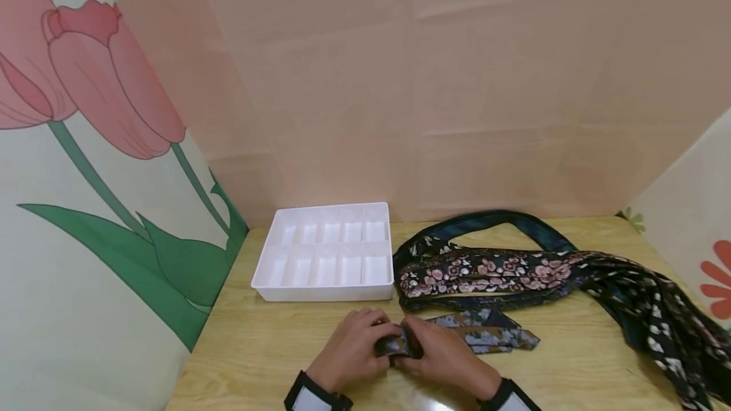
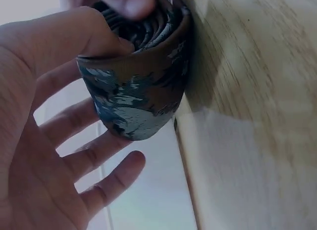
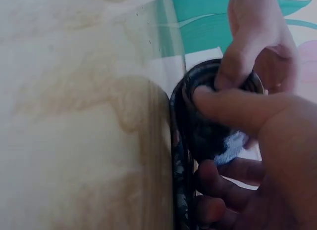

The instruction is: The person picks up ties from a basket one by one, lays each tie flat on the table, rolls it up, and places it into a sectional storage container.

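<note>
A floral necktie in blue, brown and grey is partly wound into a roll (image 1: 395, 342) at the table's near middle. My left hand (image 1: 355, 349) grips the roll's left side; in the left wrist view its thumb presses on the coiled top edge, fingers around the outside. From the right, my right hand (image 1: 444, 352) holds the same roll (image 3: 200, 133), its thumb pressing into the coil. The unrolled length of the necktie (image 1: 476, 340) stretches rightward along the table, partly behind the right hand.
A white divided tray (image 1: 322, 294) stands behind the hands, to the left. More neckties, dark with pink flowers (image 1: 485, 274), lie heaped at the right and trail to the near right corner. A beige backdrop (image 1: 411, 94) closes off the far side of the wooden table (image 1: 228, 360).
</note>
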Demonstrator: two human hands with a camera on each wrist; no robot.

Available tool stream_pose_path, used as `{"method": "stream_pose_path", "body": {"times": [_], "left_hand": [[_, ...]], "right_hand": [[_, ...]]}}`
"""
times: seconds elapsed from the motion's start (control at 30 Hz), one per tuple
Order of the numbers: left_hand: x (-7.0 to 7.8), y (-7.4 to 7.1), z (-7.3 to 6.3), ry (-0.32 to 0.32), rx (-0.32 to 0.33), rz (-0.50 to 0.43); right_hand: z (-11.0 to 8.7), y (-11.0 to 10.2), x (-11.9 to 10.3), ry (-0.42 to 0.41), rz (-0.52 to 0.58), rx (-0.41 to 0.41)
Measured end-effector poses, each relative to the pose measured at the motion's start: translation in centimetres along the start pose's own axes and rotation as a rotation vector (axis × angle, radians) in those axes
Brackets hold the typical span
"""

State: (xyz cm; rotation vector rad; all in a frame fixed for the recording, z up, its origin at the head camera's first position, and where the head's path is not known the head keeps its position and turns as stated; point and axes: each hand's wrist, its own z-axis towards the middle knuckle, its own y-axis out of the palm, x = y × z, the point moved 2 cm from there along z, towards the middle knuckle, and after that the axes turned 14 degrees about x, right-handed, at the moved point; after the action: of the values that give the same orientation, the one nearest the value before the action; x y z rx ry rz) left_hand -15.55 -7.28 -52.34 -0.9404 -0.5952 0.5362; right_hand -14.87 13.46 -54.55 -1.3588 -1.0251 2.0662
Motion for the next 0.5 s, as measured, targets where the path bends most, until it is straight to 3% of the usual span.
{"method": "stream_pose_path", "body": {"times": [0.27, 0.5], "left_hand": [[0.35, 0.50, 0.13, 0.041, 0.017, 0.008], [0.32, 0.56, 0.12, 0.034, 0.005, 0.023]], "right_hand": [[0.01, -0.36, 0.17, -0.049, -0.015, -0.020], [0.28, -0.49, 0.17, -0.007, -0.020, -0.027]]}}
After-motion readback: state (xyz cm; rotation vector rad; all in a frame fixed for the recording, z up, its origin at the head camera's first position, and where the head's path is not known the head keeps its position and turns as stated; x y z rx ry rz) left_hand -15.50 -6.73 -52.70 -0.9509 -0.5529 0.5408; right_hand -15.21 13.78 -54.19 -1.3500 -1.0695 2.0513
